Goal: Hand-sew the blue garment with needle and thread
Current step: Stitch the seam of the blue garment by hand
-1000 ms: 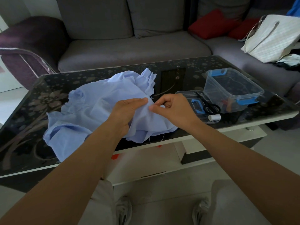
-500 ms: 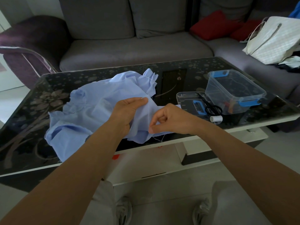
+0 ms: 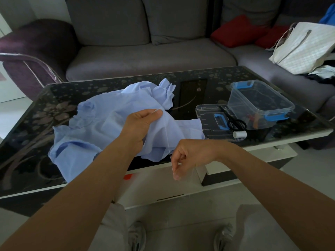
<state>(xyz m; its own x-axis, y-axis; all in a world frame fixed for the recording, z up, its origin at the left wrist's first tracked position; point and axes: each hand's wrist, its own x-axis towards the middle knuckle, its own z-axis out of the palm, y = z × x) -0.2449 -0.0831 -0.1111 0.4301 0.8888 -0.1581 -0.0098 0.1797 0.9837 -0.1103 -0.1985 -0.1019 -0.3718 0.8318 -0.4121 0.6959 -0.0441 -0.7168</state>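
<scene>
Crumpled, thin blue garment on glossy black counter; left grip pinches raised fold. Fine taut thread runs from fold down to right grip, fingers curled, pinching it.

matt blue cloth garment, glossy patterned glass table, clear smooth plastic box, grey fabric sofa

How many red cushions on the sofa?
2. One red cushion leans in the corner of the sofa; the other red cushion lies to its right, partly behind the white bag. That bag could hide more.
</scene>
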